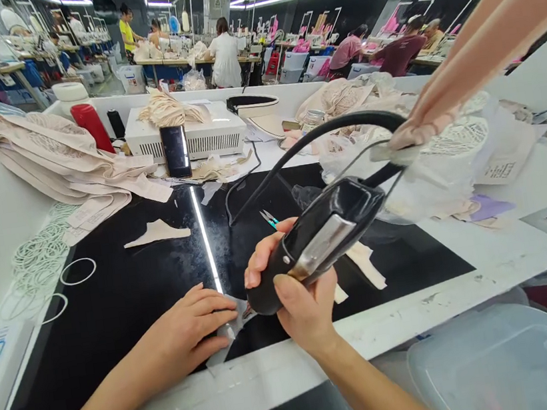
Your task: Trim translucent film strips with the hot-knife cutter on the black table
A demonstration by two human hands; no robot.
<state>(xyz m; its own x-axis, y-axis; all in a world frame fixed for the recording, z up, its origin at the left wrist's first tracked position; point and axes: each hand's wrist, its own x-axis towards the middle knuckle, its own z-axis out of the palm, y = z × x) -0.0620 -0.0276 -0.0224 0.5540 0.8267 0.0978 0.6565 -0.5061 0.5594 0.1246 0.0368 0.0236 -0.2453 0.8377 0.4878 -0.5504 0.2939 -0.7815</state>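
Handheld tool at a white bench (277, 383): the long, glossy black corded hand tool (307, 234) is slanting over a smooth, shiny black mat (121, 346), its rear end rising to the right and its narrow tip pointing down beside the left fingertips. The right hand (301, 302) is grasping the rounded lower body, the thumb lying near the brass-coloured end of a silver metal strip (326, 242). The left hand (196, 329) is gripping nothing; its fingers are stretching out, palm down, over a thin, translucent, film-like sheet (221, 354). Whether the tip is touching the sheet, one cannot tell. A thick black cable (295, 141) is arching behind, and a stretched pinkish-beige band (488, 42) is meeting it near the tool's rear, probably bearing part of the weight. The tool is appearing rigid and moderately heavy, its polished shell probably offering less grip than the lower body, where the fingers are suitably closing, clear of the tip. The sheet is looking light, limp and easily creased, probably inclining to slide on the glossy mat; flat fingertips near its edge are therefore serving better than a pinch
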